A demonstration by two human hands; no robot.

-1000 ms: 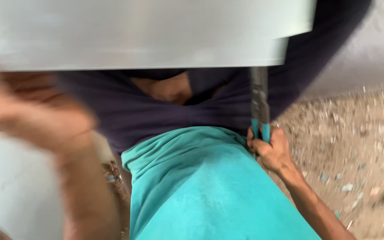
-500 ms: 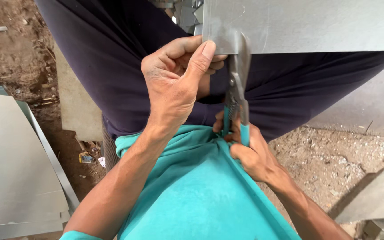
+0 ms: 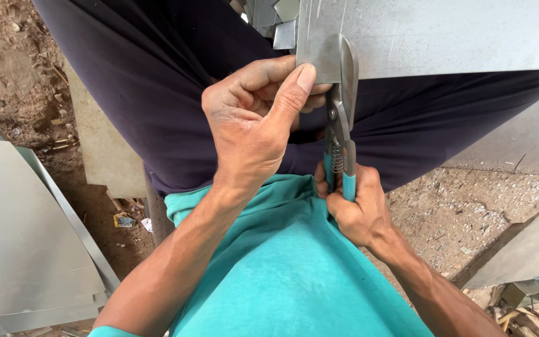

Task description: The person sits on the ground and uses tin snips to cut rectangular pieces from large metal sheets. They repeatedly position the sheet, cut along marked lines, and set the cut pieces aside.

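A grey metal sheet [image 3: 444,34] lies across my lap at the top of the view. My left hand [image 3: 257,122] pinches the sheet's near left corner, thumb on top. My right hand [image 3: 357,209] grips the teal handles of a pair of tin snips [image 3: 341,118]. The snips point away from me, and their grey blades lie on the sheet's near edge just right of my left thumb. I wear a teal shirt and dark trousers.
Small metal offcuts [image 3: 285,25] lie beyond my left hand. A stack of grey metal sheets [image 3: 20,249] rests on the dirt ground at the left. More sheet [image 3: 531,243] and some scraps lie at the lower right.
The view has steadied. My left hand came in from the left and took hold of the sheet's corner. The snips have moved forward onto the sheet's edge.
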